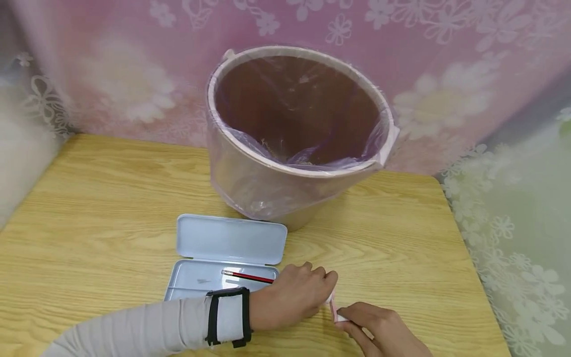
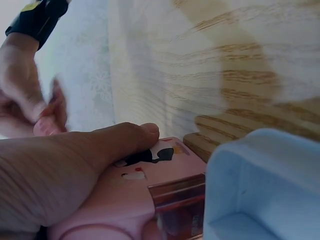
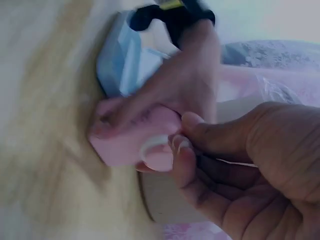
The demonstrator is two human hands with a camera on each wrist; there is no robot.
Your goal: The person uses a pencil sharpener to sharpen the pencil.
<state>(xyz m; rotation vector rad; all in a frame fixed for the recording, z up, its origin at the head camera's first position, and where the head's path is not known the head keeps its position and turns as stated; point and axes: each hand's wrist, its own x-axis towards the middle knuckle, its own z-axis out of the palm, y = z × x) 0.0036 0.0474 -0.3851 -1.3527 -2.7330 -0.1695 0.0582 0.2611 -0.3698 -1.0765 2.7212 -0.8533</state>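
My left hand [image 1: 298, 296] grips a pink pencil sharpener [image 2: 122, 197] that has a printed cartoon figure and a see-through shavings drawer [image 2: 182, 202]. In the left wrist view the thumb lies along its top. My right hand [image 1: 381, 327] pinches the small crank handle at the sharpener's end, beside a round white-and-pink crank part [image 3: 159, 154]. A red-and-black pencil [image 1: 250, 276] shows over the light blue pencil case [image 1: 192, 271]; its right end is hidden behind the left hand. Most of the sharpener is covered by the left hand in the head view.
The pencil case's lid [image 1: 232, 240] lies open behind its tray. Past it stands a large bin [image 1: 272, 191] lined with a thin clear purplish bag. All stand on a wood-grain table [image 1: 111, 198], with a pink flowered cloth [image 1: 134, 59] behind.
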